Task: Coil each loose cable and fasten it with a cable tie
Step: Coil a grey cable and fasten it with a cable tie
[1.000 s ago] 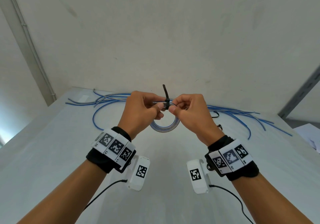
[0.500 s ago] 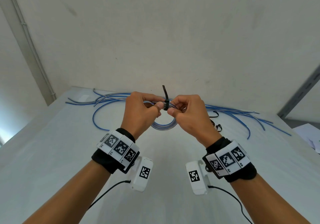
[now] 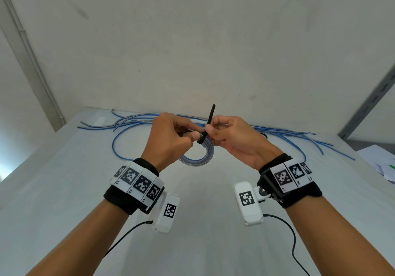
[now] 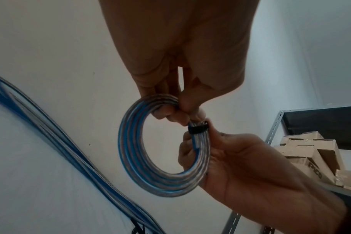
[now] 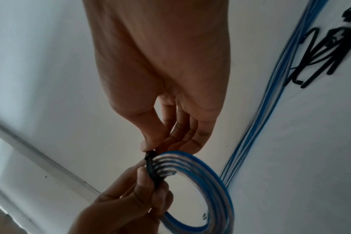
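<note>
White table (image 3: 64, 190): left hand (image 3: 168, 139) pinches coiled cable (image 3: 198, 158) beside black cable tie (image 3: 203, 137); right hand (image 3: 237, 141) pinches tie tail, coil hanging below.

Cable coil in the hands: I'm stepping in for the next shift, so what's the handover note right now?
Left hand grips the cable coil beside the black cable tie. Right hand pinches the tie, its tail sticking up; both are held above the table.
Done: this cable is coiled and the tie is wrapped round it.
Left: probably cinch the tie fully, set the coil down, then coil the loose blue cables along the table's far edge. Spare ties lie beside them.
</note>
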